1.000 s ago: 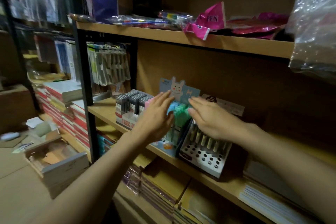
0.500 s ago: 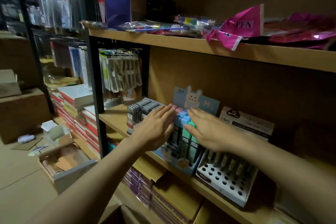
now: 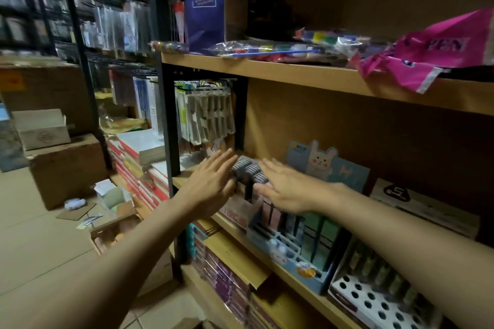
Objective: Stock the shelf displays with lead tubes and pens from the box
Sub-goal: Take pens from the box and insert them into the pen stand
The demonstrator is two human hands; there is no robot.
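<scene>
Left hand [image 3: 211, 184] | fingers extended flat, held against left side of grey lead-tube display [image 3: 247, 172] | right hand [image 3: 287, 189] | fingers extended flat, at its right | display set on shelf [image 3: 184, 180], left of rabbit display [image 3: 307, 224]

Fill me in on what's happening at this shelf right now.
A person is stocking a stationery shelf. Both arms reach in with fingers straight: the left hand and right hand flank the grey lead tubes standing in the leftmost display box, neither gripping anything. To the right sit the bunny display with pastel tubes and a white holed pen tray, partly filled. An open box sits on the floor.
</scene>
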